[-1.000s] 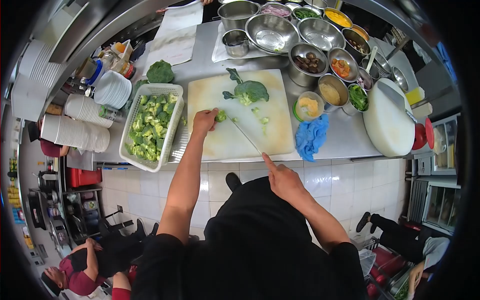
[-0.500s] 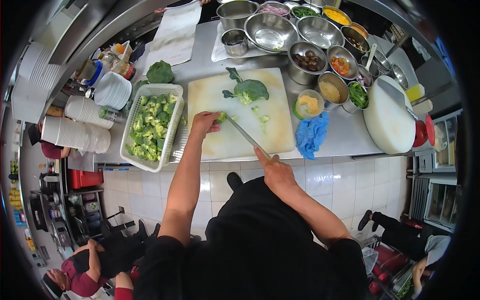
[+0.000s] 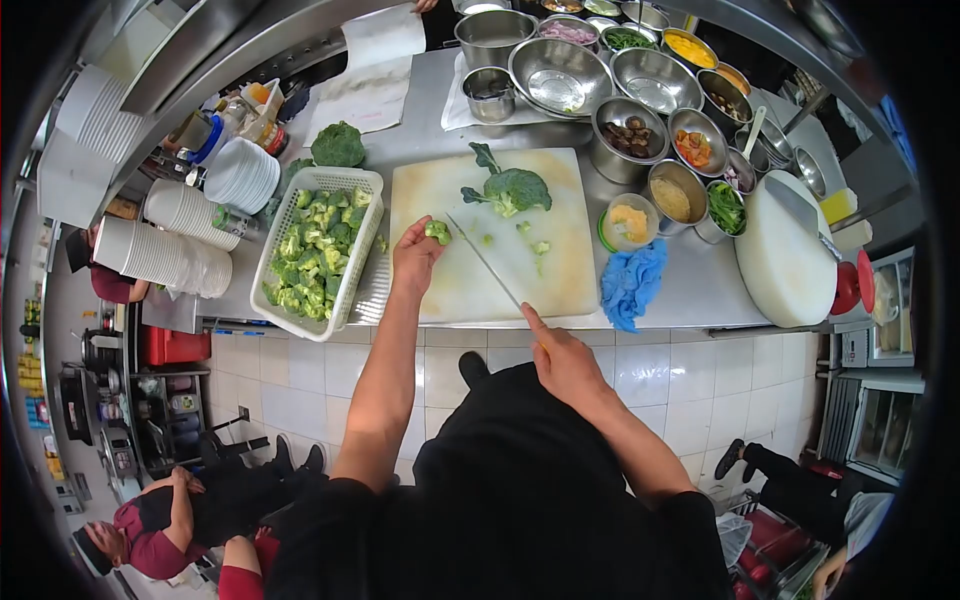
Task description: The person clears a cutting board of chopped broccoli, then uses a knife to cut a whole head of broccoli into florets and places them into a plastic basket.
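Note:
Over the left side of the white cutting board point(image 3: 560, 280), my left hand point(image 3: 414, 252) is closed on a small broccoli floret point(image 3: 438, 232). My right hand point(image 3: 564, 352) grips a kitchen knife point(image 3: 487, 264) by its handle at the board's front edge. The blade points up and left, its tip just right of the floret and apart from it. A leafy broccoli head point(image 3: 517, 190) lies toward the back of the board, with small green scraps point(image 3: 540, 247) in front of it. Left of the board, a white plastic basket point(image 3: 262, 305) holds many cut florets point(image 3: 318, 250).
Another broccoli head point(image 3: 338, 146) sits behind the basket. A blue cloth point(image 3: 630, 283) and a tub of yellowish paste point(image 3: 628, 222) are right of the board. Metal bowls point(image 3: 560, 75) fill the back right. Stacked white bowls point(image 3: 160, 255) stand left. A seated person point(image 3: 165, 530) is lower left.
My left hand has turned and lifted the floret away from the blade. The knife tip has shifted slightly up and left relative to the board. The whole view has shifted a little.

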Demonstrator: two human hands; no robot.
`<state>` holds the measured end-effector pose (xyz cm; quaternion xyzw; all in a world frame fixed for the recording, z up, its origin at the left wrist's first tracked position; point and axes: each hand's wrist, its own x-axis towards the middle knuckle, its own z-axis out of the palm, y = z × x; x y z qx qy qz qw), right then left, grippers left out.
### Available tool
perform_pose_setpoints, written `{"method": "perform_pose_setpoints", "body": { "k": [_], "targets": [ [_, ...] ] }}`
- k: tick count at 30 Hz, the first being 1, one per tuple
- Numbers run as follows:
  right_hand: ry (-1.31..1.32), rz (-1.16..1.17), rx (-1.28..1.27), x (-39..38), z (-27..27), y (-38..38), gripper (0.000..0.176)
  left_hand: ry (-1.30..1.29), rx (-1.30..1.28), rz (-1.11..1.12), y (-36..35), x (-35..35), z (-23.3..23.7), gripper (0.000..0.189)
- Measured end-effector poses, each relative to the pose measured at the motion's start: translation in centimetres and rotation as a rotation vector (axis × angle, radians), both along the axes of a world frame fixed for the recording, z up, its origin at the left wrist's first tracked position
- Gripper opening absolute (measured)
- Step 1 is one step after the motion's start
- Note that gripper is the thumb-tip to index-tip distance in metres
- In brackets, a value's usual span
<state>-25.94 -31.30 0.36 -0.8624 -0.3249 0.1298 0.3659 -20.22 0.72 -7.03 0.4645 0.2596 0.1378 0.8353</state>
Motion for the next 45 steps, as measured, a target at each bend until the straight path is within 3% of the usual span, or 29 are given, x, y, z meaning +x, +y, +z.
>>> {"method": "perform_pose_setpoints", "body": {
  "k": [8,11,14,16,20,23,25,27,29,30,32,33,35,36,38,41,43,45],
  "targets": [
    [0.0,0.029,-0.094,-0.2,0.9,1.4,0.065,0.013,0.274,0.176,-1.7,0.1,-0.4,0.039],
    [-0.049,-0.002,-0.121,1.0,-1.3,3.0,0.065,0.049,0.125,0.125,-3.0,-0.5,0.0,0.034],
    [-0.076,-0.026,-0.101,2.3,-3.9,4.0,0.066,0.056,-0.055,-0.067,-3.5,-1.2,-0.1,0.038],
    [-0.106,-0.051,0.04,2.8,-5.1,4.2,0.063,0.039,-0.154,-0.116,-3.4,-1.7,0.5,0.043],
    [-0.04,-0.037,0.022,2.4,-4.5,2.8,0.065,-0.08,-0.186,-0.092,-1.8,-2.4,1.2,0.047],
    [0.027,-0.038,-0.01,2.1,-3.5,1.8,0.064,-0.144,-0.262,-0.029,0.7,-2.7,2.0,0.037],
    [0.062,-0.017,0.002,1.7,-3.1,1.3,0.062,-0.371,-0.505,0.194,2.8,-2.8,3.4,0.022],
    [0.109,0.012,-0.01,1.3,-3.8,1.0,0.062,-0.299,-0.559,0.23,2.9,-2.2,3.8,0.034],
    [0.15,0.048,-0.016,1.4,-3.7,1.4,0.062,-0.143,-0.265,-0.063,1.7,-0.9,2.8,0.041],
    [0.258,0.082,-0.036,1.5,-3.4,1.6,0.062,-0.031,-0.151,-0.096,0.4,0.7,3.0,0.032],
    [0.362,0.112,-0.066,1.5,-3.5,1.6,0.061,0.029,0.373,-0.067,-3.3,3.8,4.4,0.024],
    [0.381,0.103,-0.006,1.7,-4.0,1.5,0.061,0.022,0.366,-0.066,-3.7,5.5,3.6,0.024],
    [0.391,0.094,0.053,2.0,-4.0,1.1,0.06,-0.135,1.045,0.041,-3.3,8.9,1.1,0.035],
    [0.415,0.053,0.027,2.1,-3.8,0.7,0.061,-0.141,1.043,0.043,-3.2,9.9,1.1,0.035],
    [0.437,0.008,0.004,2.0,-3.7,-0.2,0.061,0.059,1.205,-0.28,-3.1,11.3,0.9,0.042],
    [0.42,-0.126,0.05,1.8,-3.2,-2.0,0.061,0.087,1.094,-0.473,-3.0,11.8,0.9,0.047],
    [0.398,-0.134,-0.146,1.2,-0.1,-2.9,0.06,0.082,1.063,-0.449,-2.4,11.4,-0.2,0.043],
    [0.368,-0.146,-0.122,0.3,1.4,-3.3,0.06,0.086,1.034,-0.421,-2.6,10.4,-0.6,0.04]
  ]
}}
